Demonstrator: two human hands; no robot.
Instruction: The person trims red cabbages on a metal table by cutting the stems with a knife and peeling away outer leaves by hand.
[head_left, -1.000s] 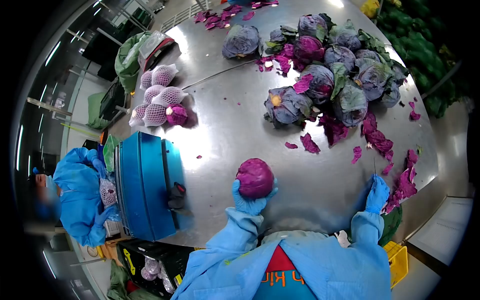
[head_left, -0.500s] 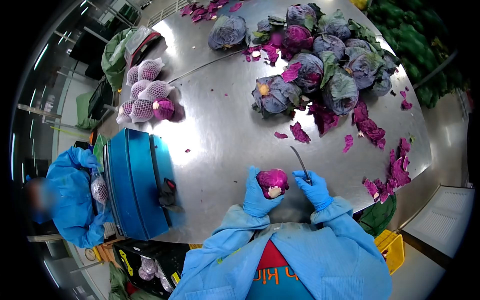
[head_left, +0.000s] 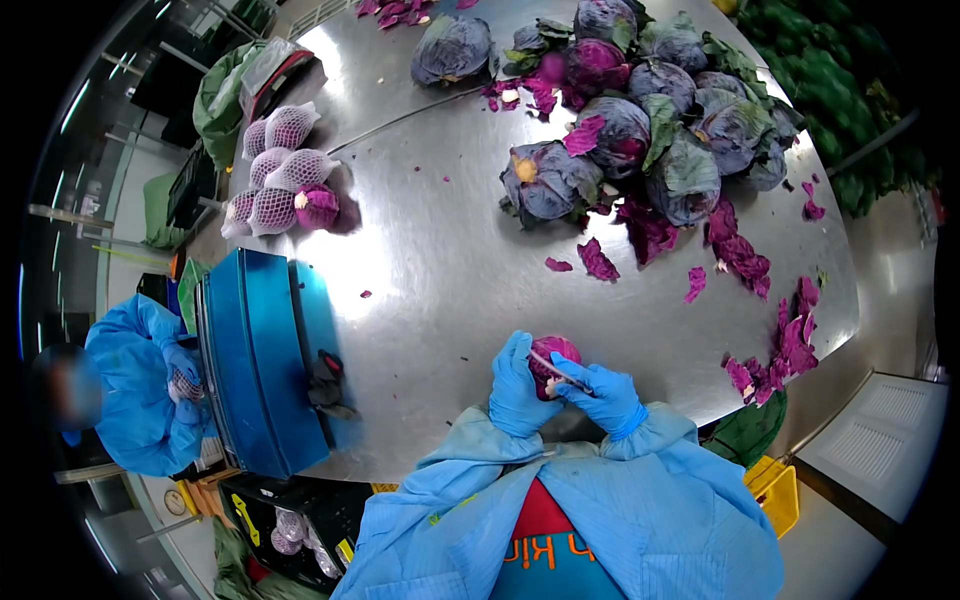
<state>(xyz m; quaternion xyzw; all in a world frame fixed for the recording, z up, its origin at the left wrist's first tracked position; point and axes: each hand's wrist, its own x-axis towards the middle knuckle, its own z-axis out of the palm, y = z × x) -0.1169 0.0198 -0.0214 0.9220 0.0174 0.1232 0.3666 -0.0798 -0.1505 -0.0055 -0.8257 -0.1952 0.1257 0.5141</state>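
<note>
A small purple cabbage (head_left: 556, 352) is held near the front edge of the metal table. My left hand (head_left: 516, 388), in a blue glove, wraps round its left side. My right hand (head_left: 608, 399), gloved too, is closed on a knife (head_left: 560, 371), whose thin curved blade lies across the face of the cabbage. The knife's handle is mostly hidden in my fingers.
Whole purple cabbages (head_left: 618, 135) are heaped at the back right, with loose purple leaves (head_left: 737, 248) around. Netted cabbages (head_left: 273, 210) stand at the left, behind a blue metal box (head_left: 262, 360). A co-worker (head_left: 140, 385) in blue is at the far left.
My right hand has moved left and slightly down, bringing the knife from beside the cabbage onto it. The cabbage is turned in my left hand. The co-worker's hands have shifted.
</note>
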